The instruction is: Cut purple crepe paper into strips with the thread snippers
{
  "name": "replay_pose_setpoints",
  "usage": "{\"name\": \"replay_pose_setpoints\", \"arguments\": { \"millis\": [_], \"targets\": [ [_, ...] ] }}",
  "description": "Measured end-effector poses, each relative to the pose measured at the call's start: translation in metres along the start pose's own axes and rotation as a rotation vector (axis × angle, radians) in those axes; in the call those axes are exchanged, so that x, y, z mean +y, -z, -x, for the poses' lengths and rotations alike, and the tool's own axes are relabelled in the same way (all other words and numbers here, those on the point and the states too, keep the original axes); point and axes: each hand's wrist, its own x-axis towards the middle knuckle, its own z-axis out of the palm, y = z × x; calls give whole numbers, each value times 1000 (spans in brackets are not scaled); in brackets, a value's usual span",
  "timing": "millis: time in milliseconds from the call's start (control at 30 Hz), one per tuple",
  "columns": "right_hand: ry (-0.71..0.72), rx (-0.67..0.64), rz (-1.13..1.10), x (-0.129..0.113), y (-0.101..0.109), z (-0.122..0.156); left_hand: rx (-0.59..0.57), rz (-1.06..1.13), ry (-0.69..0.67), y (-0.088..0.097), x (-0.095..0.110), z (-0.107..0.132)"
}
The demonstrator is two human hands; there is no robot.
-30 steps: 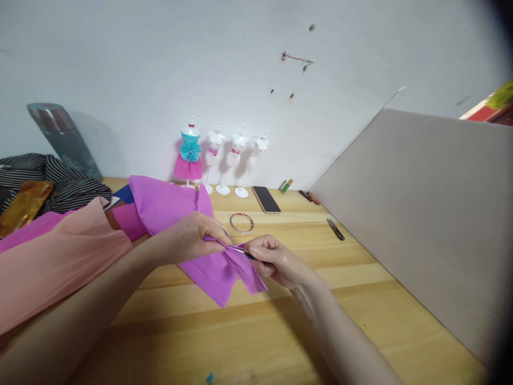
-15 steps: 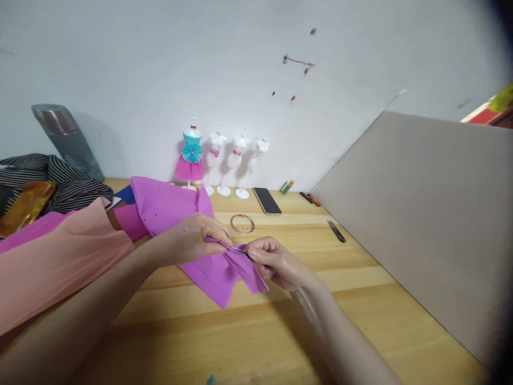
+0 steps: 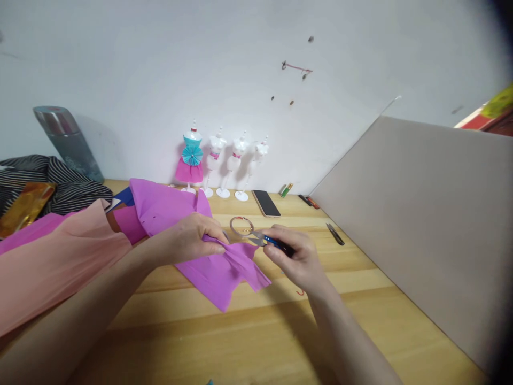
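My left hand (image 3: 196, 239) pinches a fold of purple tissue paper (image 3: 218, 272) that lies on the wooden table (image 3: 256, 331). Just right of that fold, my right hand (image 3: 294, 256) is closed on small blue-handled snips (image 3: 269, 240), whose metal tips point left toward the paper and stand a little apart from it. Behind the snips a clear tape ring (image 3: 241, 226) lies flat on the table.
Four small dress forms (image 3: 218, 163) stand against the wall, one in a pink and teal dress. A phone (image 3: 265, 203), a lighter (image 3: 286, 189), pens (image 3: 308, 201) and black snips (image 3: 334, 233) lie behind. Peach and pink paper (image 3: 56, 256), striped cloth (image 3: 60, 184) and a flask (image 3: 68, 141) fill the left. A grey board (image 3: 433, 224) leans at the right.
My right hand has pulled the snips out of the purple paper and moved up and to the right. My left hand keeps its pinch on the fold.
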Motion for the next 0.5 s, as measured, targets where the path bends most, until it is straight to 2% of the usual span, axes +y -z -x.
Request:
{"name": "replay_pose_setpoints", "arguments": {
  "millis": [100, 167, 300, 500],
  "targets": [
    [329, 8, 301, 4, -2, -1, -29, 38, 23, 1, 1, 0],
    [460, 8, 426, 9, -5, -2, -46, 65, 40, 2, 2, 0],
    [560, 26, 553, 16, -8, 0, -49, 105, 62, 3, 2, 0],
    [611, 26, 622, 17, -14, 1, -49, 131, 99, 3, 0, 0]
  ]
}}
